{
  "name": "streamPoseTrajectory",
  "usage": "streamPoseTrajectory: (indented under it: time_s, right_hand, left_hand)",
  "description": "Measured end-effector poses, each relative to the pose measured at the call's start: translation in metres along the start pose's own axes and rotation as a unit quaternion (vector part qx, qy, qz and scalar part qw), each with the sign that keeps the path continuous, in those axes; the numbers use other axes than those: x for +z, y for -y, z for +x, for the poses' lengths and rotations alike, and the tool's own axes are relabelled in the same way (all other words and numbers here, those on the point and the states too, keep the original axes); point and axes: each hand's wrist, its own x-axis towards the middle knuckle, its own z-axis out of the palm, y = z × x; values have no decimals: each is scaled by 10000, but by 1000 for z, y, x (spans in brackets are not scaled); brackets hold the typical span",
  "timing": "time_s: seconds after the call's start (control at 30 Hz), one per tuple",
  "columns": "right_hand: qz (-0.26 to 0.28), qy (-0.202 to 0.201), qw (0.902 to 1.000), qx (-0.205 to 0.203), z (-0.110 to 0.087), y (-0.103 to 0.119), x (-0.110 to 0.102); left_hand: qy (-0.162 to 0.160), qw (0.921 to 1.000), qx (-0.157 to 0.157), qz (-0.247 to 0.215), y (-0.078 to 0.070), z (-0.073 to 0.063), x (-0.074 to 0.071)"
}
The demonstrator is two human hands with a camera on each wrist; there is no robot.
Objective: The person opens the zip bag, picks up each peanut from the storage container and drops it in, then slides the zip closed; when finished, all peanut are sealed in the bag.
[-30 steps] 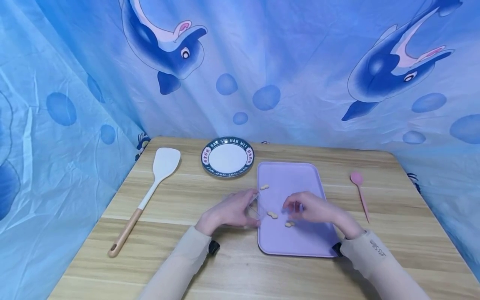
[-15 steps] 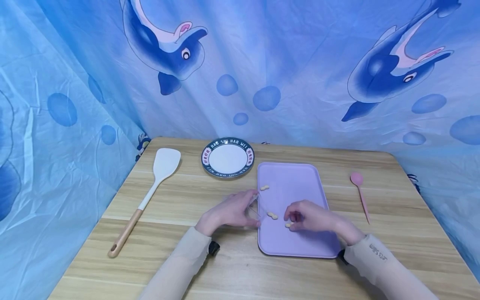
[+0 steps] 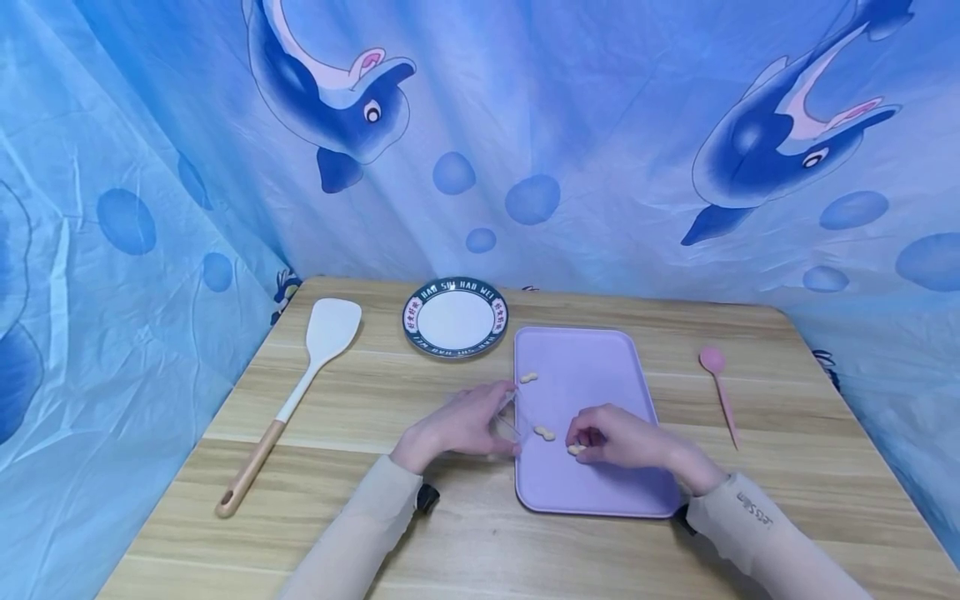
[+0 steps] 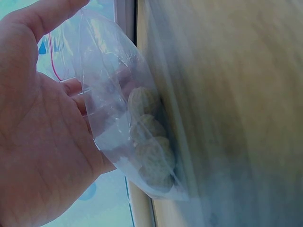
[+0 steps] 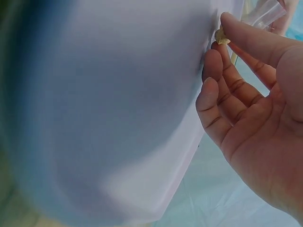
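At the left edge of the lilac tray (image 3: 596, 493), my left hand (image 3: 457, 423) holds a clear plastic zip bag (image 4: 106, 87) by its mouth, thumb and fingers spread apart. Several peanuts in their shells (image 4: 150, 146) lie at the bottom of that bag in the left wrist view. Over the tray, my right hand (image 3: 622, 437) pinches an unshelled peanut (image 5: 221, 37) between thumb and fingertips; part of it is covered. Two more peanuts lie on the tray: one peanut (image 3: 544, 433) just left of my right hand, another peanut (image 3: 529, 377) near the left rim.
A white plate with a dark patterned rim (image 3: 456, 318) stands behind my left hand. Far left lies a white spatula with a wooden handle (image 3: 300, 396). To the tray's right is a pink spoon (image 3: 718, 387). A blue dolphin-print curtain (image 3: 495, 125) hangs behind the wooden table (image 3: 360, 400).
My right hand has come down onto the nearest peanut, gripped it and shifted it slightly left. The left hand and bag stay in place.
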Motion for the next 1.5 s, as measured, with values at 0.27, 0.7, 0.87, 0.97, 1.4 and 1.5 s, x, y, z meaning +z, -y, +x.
streamPoseTrajectory:
  time_s: [0.27, 0.7, 0.87, 0.97, 1.4, 1.5]
  right_hand:
    - [123, -137, 9998, -87, 6, 7, -3]
    - [-39, -313, 9990, -329, 12, 23, -17]
    - [-74, -340, 9987, -382, 20, 25, -19]
    - [-76, -394, 9985, -367, 25, 26, -20]
    - [73, -429, 9990, -97, 49, 36, -20]
    - [35, -450, 9989, -129, 54, 39, -18]
  left_hand:
    - [28, 10000, -44, -4, 1, 0, 1]
    - [-12, 10000, -56, -29, -1, -1, 0]
    - [-4, 10000, -89, -1, -1, -1, 0]
    - [10, 10000, -77, -2, 0, -1, 1]
    - [-5, 10000, -11, -13, -2, -1, -1]
    - [4, 10000, -9, -37, -2, 0, -1]
